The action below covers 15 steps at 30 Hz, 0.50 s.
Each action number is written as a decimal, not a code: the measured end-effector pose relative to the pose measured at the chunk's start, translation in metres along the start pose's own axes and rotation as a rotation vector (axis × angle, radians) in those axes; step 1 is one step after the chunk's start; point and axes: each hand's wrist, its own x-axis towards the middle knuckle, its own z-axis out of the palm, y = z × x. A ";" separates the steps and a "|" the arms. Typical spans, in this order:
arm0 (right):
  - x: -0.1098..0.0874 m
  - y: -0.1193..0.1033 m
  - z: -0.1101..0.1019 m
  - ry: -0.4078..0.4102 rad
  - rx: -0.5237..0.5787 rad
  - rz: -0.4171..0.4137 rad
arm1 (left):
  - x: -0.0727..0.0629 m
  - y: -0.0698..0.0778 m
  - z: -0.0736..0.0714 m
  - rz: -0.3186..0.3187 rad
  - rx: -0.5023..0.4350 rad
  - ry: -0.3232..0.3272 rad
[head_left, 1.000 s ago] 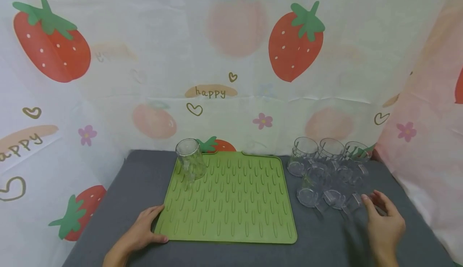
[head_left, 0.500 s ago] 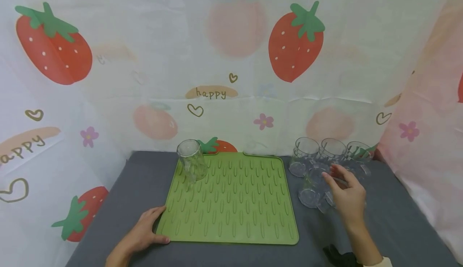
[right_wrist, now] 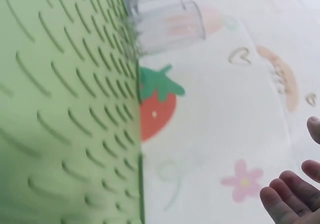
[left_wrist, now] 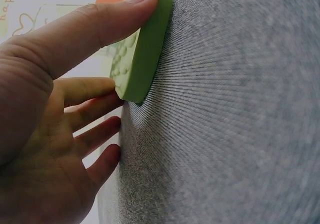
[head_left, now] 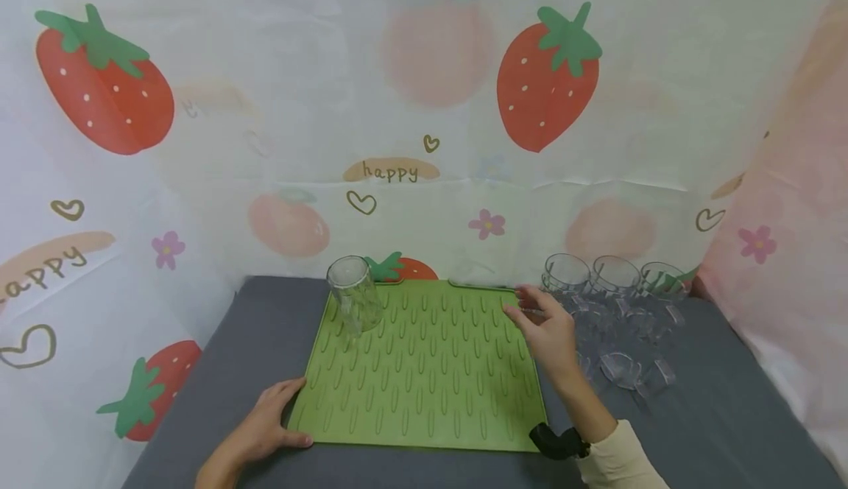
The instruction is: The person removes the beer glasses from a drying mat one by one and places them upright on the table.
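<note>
A green mat (head_left: 424,371) with raised ridges lies on the table. My left hand (head_left: 261,423) rests at its front left corner, fingers along the left side and thumb against the front edge; in the left wrist view, the thumb (left_wrist: 95,29) touches the mat's rim. A clear mug (head_left: 355,296) stands at the mat's back left. My right hand (head_left: 546,327) is above the mat's right side with loosely bent fingers. In the right wrist view, its fingertips (right_wrist: 285,194) hold nothing. Several clear mugs (head_left: 619,367) stand to the right, partly hidden by the right hand and arm.
Grey cloth (head_left: 715,415) covers the table. A white curtain (head_left: 424,106) with strawberry prints hangs behind and at the sides. A black strap piece (head_left: 555,442) sits at the right wrist.
My right hand has moved left from beside the mugs, passing over them to the mat's right side. My left hand stays at the mat corner.
</note>
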 end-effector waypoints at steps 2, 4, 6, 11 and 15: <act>0.002 0.000 0.011 -0.035 0.020 -0.007 | 0.000 -0.001 0.000 -0.001 -0.001 -0.001; 0.003 0.002 0.023 -0.064 0.039 -0.009 | 0.000 -0.001 0.000 0.000 -0.002 -0.002; 0.003 0.003 0.035 -0.082 0.047 -0.015 | 0.000 -0.002 0.000 -0.003 -0.003 -0.003; 0.002 0.003 0.065 -0.127 0.078 -0.051 | 0.000 -0.001 0.000 0.007 0.005 0.016; 0.002 0.000 0.086 -0.164 0.087 -0.085 | 0.000 0.001 -0.001 0.015 0.009 0.017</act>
